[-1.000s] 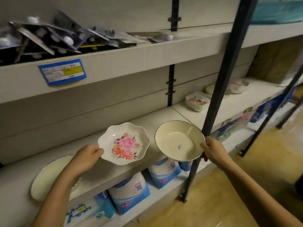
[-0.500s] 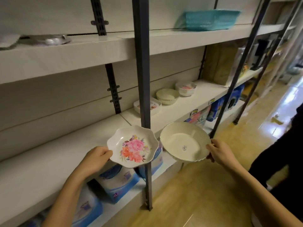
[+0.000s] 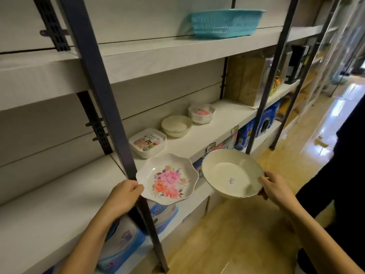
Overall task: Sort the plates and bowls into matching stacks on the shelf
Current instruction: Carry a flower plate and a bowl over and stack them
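Observation:
My left hand (image 3: 124, 196) grips the rim of a scalloped white dish with pink and orange flowers (image 3: 167, 179). My right hand (image 3: 275, 187) holds a plain cream bowl (image 3: 231, 173) with a small sticker inside. Both are held in front of the middle shelf (image 3: 223, 123). On that shelf stand three stacks: square plates with a cartoon print (image 3: 148, 143), cream bowls (image 3: 176, 125), and flowered scalloped dishes (image 3: 201, 113) farthest right.
A dark metal upright (image 3: 102, 107) crosses just left of the flowered dish; another (image 3: 268, 80) stands further right. A teal basket (image 3: 225, 23) sits on the upper shelf. Blue packages (image 3: 122, 242) fill the bottom shelf. A person in dark clothing (image 3: 339, 175) stands at right on the wooden floor.
The view has swung right along the shelf; the three stacks are now closer and more central. Both hands still hold their dishes, carried rightward past the upright.

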Tool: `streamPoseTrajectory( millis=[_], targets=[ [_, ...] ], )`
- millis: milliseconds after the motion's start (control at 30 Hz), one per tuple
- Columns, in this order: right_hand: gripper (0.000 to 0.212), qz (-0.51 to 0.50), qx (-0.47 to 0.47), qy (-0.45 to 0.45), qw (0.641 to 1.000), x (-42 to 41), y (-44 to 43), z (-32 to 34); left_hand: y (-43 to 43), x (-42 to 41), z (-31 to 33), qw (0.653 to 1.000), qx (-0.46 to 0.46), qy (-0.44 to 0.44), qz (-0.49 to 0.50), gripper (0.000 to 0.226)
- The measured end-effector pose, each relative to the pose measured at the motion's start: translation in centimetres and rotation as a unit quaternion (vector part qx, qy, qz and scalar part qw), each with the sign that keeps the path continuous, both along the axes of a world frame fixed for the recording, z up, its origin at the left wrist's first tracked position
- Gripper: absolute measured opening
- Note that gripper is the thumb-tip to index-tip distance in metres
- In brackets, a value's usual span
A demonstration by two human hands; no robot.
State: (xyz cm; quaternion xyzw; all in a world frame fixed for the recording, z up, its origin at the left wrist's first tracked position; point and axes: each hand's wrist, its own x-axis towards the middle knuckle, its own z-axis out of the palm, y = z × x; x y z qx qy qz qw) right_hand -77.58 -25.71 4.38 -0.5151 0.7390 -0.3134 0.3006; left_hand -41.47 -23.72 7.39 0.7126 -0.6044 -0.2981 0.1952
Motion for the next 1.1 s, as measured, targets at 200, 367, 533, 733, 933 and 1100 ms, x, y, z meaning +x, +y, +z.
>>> streamPoseTrajectory(
  millis=[200,367,533,733,933,1100],
  targets=[
    [0.023,0.018,-0.013,-0.008,1.000,-1.9,-8.1,-0.2,-6.7,-2.4,-0.4,0.999,-0.013,-0.018,0.039,0.031],
    [0.023,0.078,-0.016,0.014,0.997,-2.6,-16.0,0.8,-10.1,-4.6,-0.9,0.997,-0.045,-0.030,0.057,0.033],
    [0.022,0.115,-0.012,-0.004,0.993,-2.2,-22.3,0.8,-13.0,-5.5,-0.3,0.990,-0.085,-0.046,0.106,0.037],
    [0.018,0.175,0.005,-0.011,0.984,0.1,-29.8,0.0,-15.9,-5.3,0.2,0.981,-0.082,-0.054,0.170,0.040],
    [0.015,0.246,0.006,-0.047,0.968,3.6,-37.2,-1.1,-18.7,-5.8,-0.9,0.958,-0.074,-0.063,0.270,0.034],
    [0.022,0.300,0.005,-0.059,0.952,6.7,-42.9,-2.1,-20.6,-7.5,-1.5,0.928,-0.081,-0.052,0.361,0.036]
  ],
)
